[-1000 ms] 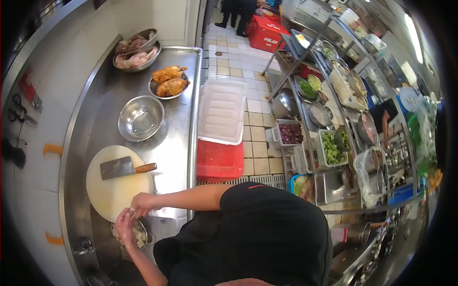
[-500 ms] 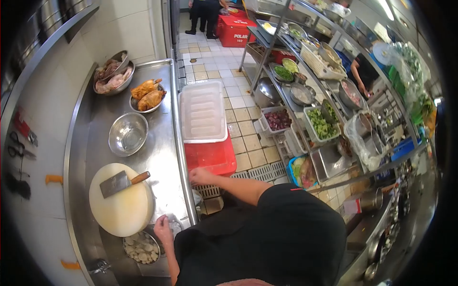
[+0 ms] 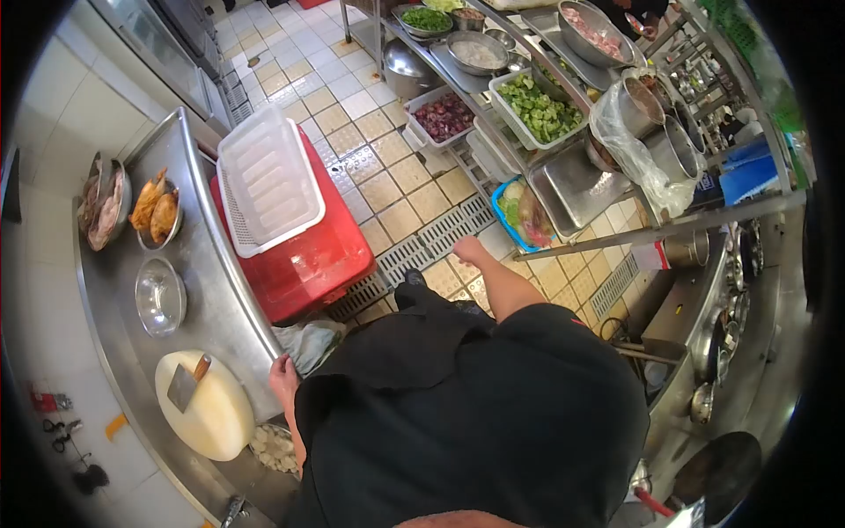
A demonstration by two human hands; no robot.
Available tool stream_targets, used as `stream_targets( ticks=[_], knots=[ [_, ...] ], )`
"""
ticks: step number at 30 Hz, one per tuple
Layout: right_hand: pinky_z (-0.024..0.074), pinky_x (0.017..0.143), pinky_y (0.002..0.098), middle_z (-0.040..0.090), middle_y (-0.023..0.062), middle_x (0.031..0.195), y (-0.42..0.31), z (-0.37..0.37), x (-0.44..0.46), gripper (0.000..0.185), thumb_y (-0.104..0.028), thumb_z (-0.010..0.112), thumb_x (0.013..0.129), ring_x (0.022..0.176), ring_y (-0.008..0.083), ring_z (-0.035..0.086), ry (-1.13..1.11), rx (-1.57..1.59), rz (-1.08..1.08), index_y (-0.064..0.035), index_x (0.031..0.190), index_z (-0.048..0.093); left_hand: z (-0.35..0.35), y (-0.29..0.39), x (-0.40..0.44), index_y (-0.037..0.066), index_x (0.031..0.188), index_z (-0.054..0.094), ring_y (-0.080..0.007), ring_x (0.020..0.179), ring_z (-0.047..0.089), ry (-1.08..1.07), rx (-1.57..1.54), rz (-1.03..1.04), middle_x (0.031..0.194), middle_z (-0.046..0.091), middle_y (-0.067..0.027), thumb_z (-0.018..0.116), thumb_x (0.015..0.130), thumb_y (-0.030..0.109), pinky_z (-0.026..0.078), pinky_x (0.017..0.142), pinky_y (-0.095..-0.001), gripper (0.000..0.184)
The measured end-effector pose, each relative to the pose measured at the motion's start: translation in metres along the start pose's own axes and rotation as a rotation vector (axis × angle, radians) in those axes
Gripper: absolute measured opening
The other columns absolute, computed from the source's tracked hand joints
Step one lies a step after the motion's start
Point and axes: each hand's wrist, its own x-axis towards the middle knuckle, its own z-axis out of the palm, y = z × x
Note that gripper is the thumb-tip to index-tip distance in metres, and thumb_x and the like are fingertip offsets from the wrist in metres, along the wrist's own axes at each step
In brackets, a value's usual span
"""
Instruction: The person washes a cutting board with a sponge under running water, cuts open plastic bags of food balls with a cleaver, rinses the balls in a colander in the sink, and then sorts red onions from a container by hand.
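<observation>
My left hand (image 3: pixel 283 384) is at the front rim of the steel counter, fingers loosely bent and holding nothing I can see; whether it touches the rim, I cannot tell. Beside it, a cleaver (image 3: pixel 187 385) lies on the round cutting board (image 3: pixel 231 424). A bowl of pale pieces (image 3: pixel 275 447) stands just below, partly covered by my forearm. Over the tiled floor, away from the counter, my right hand (image 3: pixel 470 252) is curled closed with nothing visible in it. The shelf rack's lower rail (image 3: pixel 616 239) is the nearest thing on its right.
Along the counter (image 3: pixel 216 304) stand a glass-like bowl (image 3: pixel 161 297), browned poultry (image 3: pixel 155 209) and raw meat (image 3: pixel 107 204). A red cooler box (image 3: pixel 330 264) carries a white plastic lid (image 3: pixel 268 180). Vegetables (image 3: pixel 539 107) fill the rack; a wok (image 3: pixel 717 475) sits lower right.
My view and body have turned to the right. My right hand has moved from beside the counter rim out over the floor. The cleaver still lies on the board.
</observation>
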Motion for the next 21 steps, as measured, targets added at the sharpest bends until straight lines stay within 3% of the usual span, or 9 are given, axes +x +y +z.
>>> stream_targets(
  ticks=[2, 3, 5, 7, 11, 15, 19, 21],
  knots=[
    [0.0561, 0.054, 0.0410, 0.071, 0.0174, 0.077, 0.043, 0.047, -0.024, 0.021, -0.016, 0.058, 0.083, 0.062, 0.0284, 0.070, -0.125, 0.155, 0.064, 0.0019, 0.075, 0.067, 0.025, 0.026, 0.009, -0.001, 0.107, 0.070, -0.0239, 0.084, 0.068, -0.048, 0.047, -0.006, 0.095, 0.071, -0.0181, 0.064, 0.089, 0.012, 0.052, 0.079, -0.0349, 0.022],
    [0.0548, 0.051, 0.0405, 0.070, 0.0162, 0.078, 0.068, 0.097, -0.030, 0.019, -0.015, 0.058, 0.085, 0.063, 0.0270, 0.070, -0.181, 0.462, 0.275, 0.0011, 0.078, 0.066, 0.034, 0.050, 0.012, -0.001, 0.107, 0.070, -0.0244, 0.083, 0.068, -0.063, 0.093, 0.016, 0.095, 0.071, -0.0182, 0.064, 0.089, 0.012, 0.053, 0.079, -0.0354, 0.022],
    [0.0529, 0.048, 0.0399, 0.069, 0.0144, 0.080, 0.081, 0.118, -0.051, 0.015, -0.014, 0.059, 0.087, 0.064, 0.0249, 0.070, -0.255, 0.899, 0.634, -0.0005, 0.084, 0.065, 0.047, 0.104, 0.018, 0.000, 0.107, 0.070, -0.0255, 0.081, 0.068, -0.092, 0.178, 0.061, 0.094, 0.070, -0.0185, 0.065, 0.089, 0.013, 0.053, 0.077, -0.0363, 0.022],
    [0.0520, 0.047, 0.0397, 0.068, 0.0132, 0.082, 0.075, 0.054, -0.079, 0.012, -0.013, 0.060, 0.087, 0.065, 0.0236, 0.070, -0.276, 1.147, 0.918, -0.0021, 0.089, 0.065, 0.066, 0.134, 0.029, 0.000, 0.106, 0.070, -0.0263, 0.079, 0.068, -0.107, 0.200, 0.058, 0.093, 0.070, -0.0180, 0.065, 0.089, 0.013, 0.053, 0.076, -0.0373, 0.023],
    [0.0508, 0.047, 0.0385, 0.066, 0.0098, 0.081, 0.113, 0.037, -0.061, 0.015, -0.014, 0.061, 0.084, 0.062, 0.0221, 0.067, -0.256, 1.210, 0.809, -0.0030, 0.094, 0.063, 0.105, 0.161, 0.050, -0.001, 0.107, 0.070, -0.0267, 0.080, 0.068, -0.211, 0.216, 0.084, 0.096, 0.071, -0.0181, 0.066, 0.087, 0.013, 0.053, 0.076, -0.0378, 0.025],
    [0.0513, 0.052, 0.0348, 0.067, 0.0068, 0.083, 0.151, 0.019, -0.011, 0.019, -0.019, 0.062, 0.085, 0.067, 0.0202, 0.067, -0.082, 1.238, 0.734, -0.0057, 0.098, 0.065, 0.146, 0.182, 0.073, -0.001, 0.107, 0.070, -0.0268, 0.084, 0.070, -0.330, 0.205, 0.100, 0.099, 0.071, -0.0201, 0.067, 0.086, 0.015, 0.054, 0.080, -0.0368, 0.026],
    [0.0511, 0.054, 0.0314, 0.068, 0.0053, 0.085, 0.178, -0.032, 0.042, 0.020, -0.020, 0.064, 0.086, 0.070, 0.0178, 0.068, -0.049, 1.242, 0.734, -0.0074, 0.102, 0.067, 0.191, 0.234, 0.114, -0.002, 0.108, 0.070, -0.0282, 0.087, 0.071, -0.462, 0.211, -0.043, 0.097, 0.072, -0.0207, 0.066, 0.088, 0.015, 0.054, 0.082, -0.0376, 0.027],
    [0.0512, 0.054, 0.0308, 0.068, 0.0049, 0.086, 0.196, -0.045, 0.067, 0.019, -0.019, 0.064, 0.087, 0.069, 0.0169, 0.068, -0.031, 1.215, 0.714, -0.0080, 0.102, 0.067, 0.221, 0.245, 0.146, -0.003, 0.109, 0.069, -0.0295, 0.089, 0.071, -0.500, 0.159, 0.039, 0.096, 0.072, -0.0217, 0.066, 0.089, 0.016, 0.054, 0.082, -0.0390, 0.028]
  ],
)
